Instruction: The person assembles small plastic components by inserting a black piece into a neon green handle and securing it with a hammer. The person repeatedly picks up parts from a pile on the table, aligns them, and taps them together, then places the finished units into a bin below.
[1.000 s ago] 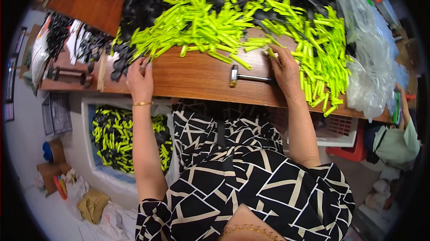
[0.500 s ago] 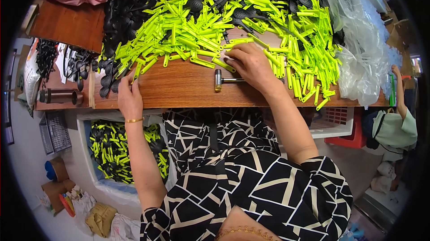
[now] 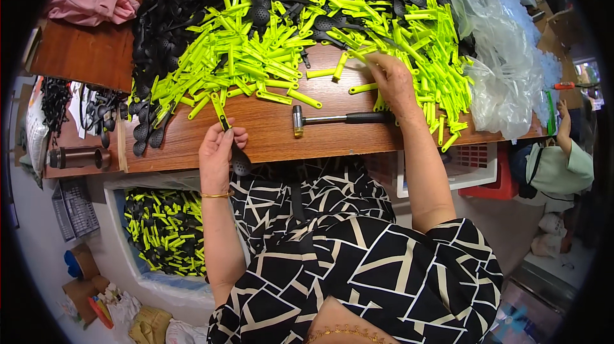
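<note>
My left hand (image 3: 220,151) is closed on a black slotted spoon (image 3: 241,162) at the table's front edge, its perforated head pointing toward me. A lime-green handle (image 3: 219,109) lies along the spoon's dark stem, beyond my fingers. To the right, my right hand (image 3: 393,85) is over the table beside loose lime-green handles (image 3: 435,56), thumb and fingers apart. Its fingertips are close to a handle or touching it; I cannot tell which. Between my hands lies a small hammer (image 3: 332,117) with a metal head and black grip.
A heap of black slotted spoons (image 3: 163,31) and green handles covers the back of the wooden table (image 3: 268,142). Clear plastic sheeting (image 3: 499,94) is at right. A lined bin (image 3: 118,216) of green-and-black pieces stands below left. A metal flask (image 3: 80,157) lies at left; a white crate (image 3: 473,165) is below right.
My left hand has moved right and toward me, and now a slotted spoon with a green handle shows in it. My right hand has shifted right, away from the handles near the middle.
</note>
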